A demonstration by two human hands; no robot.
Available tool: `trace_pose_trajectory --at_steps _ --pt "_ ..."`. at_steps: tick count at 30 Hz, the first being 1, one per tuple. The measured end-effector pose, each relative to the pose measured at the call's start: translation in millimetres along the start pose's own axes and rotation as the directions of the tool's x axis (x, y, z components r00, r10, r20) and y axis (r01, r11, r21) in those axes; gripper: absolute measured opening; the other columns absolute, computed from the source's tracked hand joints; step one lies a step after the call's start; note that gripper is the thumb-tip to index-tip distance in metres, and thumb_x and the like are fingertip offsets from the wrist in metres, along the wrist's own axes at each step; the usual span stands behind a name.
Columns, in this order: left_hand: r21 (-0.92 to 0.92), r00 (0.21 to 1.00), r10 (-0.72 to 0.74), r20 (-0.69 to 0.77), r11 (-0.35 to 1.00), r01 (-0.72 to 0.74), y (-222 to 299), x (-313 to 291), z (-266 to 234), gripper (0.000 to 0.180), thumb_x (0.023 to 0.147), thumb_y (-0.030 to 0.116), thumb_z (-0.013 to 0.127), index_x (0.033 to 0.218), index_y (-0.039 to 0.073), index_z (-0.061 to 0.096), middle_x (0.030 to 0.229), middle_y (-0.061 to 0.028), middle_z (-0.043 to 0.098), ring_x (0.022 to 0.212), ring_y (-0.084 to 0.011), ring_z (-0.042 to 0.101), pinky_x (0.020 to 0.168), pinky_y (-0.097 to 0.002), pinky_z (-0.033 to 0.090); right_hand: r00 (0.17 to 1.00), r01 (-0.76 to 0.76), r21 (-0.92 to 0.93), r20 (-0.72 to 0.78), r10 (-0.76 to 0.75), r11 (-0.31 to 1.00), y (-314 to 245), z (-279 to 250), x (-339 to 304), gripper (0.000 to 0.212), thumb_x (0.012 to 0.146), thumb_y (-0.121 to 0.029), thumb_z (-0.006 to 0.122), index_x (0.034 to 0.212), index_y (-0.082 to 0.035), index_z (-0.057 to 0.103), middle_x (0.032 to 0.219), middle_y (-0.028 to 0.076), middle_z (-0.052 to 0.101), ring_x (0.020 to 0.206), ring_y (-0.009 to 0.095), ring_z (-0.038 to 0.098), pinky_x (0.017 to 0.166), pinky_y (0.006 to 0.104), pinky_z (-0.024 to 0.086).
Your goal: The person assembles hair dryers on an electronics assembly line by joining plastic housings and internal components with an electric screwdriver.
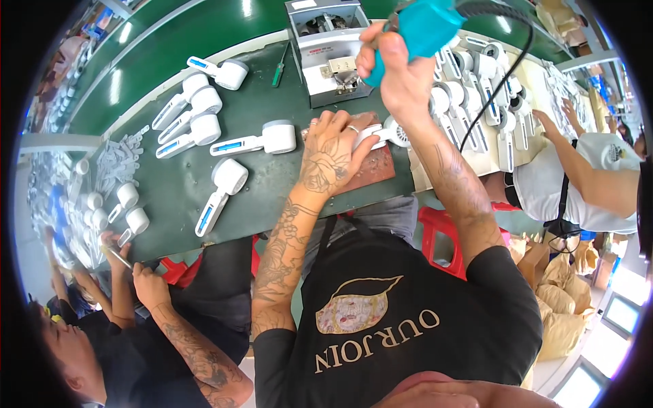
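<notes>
My left hand [331, 155] presses down on a white handheld device [382, 133] that lies on a reddish-brown mat [373, 170] on the green bench. My right hand [398, 64] is raised above it, gripping a teal electric screwdriver [423, 27] with a black cable [500, 81] trailing to the right. The screwdriver's tip is hidden behind my hand.
Several white devices with blue stripes [253, 141] lie on the green bench [170, 197] to the left. A grey metal machine [326, 51] stands behind the mat. More white devices [486, 88] crowd a tray on the right. One person works at the left [149, 285], another at the right [578, 177].
</notes>
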State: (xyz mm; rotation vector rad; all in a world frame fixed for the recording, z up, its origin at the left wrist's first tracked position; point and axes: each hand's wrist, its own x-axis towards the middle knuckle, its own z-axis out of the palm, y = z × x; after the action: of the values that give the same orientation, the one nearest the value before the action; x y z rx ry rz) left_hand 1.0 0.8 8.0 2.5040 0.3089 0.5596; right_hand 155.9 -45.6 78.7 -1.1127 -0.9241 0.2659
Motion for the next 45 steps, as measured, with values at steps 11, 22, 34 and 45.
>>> trace_pose_trajectory --at_steps 11,22,34,45 --pt "0.064 0.992 0.109 -0.057 0.992 -0.105 -5 -6 12 0.041 0.09 0.038 0.072 0.118 0.007 0.07 0.111 -0.0099 0.063 0.104 -0.0319 0.057 0.094 -0.0481 0.049 1.0 0.022 0.085 0.013 -0.023 0.996 42 19 11 0.031 0.1 -0.03 0.07 0.092 0.0 0.068 0.066 0.001 0.061 0.06 0.009 0.056 0.056 0.0263 0.045" --pt "0.07 0.988 0.047 -0.148 0.997 -0.037 1 -10 13 0.048 0.089 0.038 0.073 0.124 0.007 0.066 0.111 -0.0094 0.064 0.102 -0.032 0.058 0.09 -0.0458 0.048 0.991 -0.134 -0.036 -0.009 0.133 0.99 -6 -10 -28 0.051 0.105 -0.047 0.058 0.108 0.003 0.059 0.071 0.005 0.056 0.063 0.017 0.056 0.057 0.0315 0.046" --pt "0.024 0.996 0.017 -0.089 1.0 -0.015 4 -6 8 0.042 0.089 0.038 0.073 0.116 0.006 0.068 0.107 -0.0108 0.064 0.101 -0.0324 0.057 0.089 -0.0455 0.046 0.989 -0.146 0.0 0.013 0.146 0.989 -5 -28 -42 0.057 0.099 -0.05 0.066 0.109 0.006 0.059 0.07 0.006 0.054 0.062 0.017 0.054 0.058 0.0314 0.045" --pt "0.022 1.0 -0.016 -0.022 1.0 0.017 2 -5 7 0.048 0.09 0.038 0.073 0.122 0.003 0.068 0.114 -0.0143 0.062 0.104 -0.0353 0.056 0.091 -0.0476 0.045 0.969 -0.246 0.001 0.036 0.246 0.969 15 -31 -47 0.046 0.098 -0.042 0.071 0.098 0.002 0.057 0.071 0.006 0.055 0.062 0.017 0.054 0.056 0.0313 0.046"
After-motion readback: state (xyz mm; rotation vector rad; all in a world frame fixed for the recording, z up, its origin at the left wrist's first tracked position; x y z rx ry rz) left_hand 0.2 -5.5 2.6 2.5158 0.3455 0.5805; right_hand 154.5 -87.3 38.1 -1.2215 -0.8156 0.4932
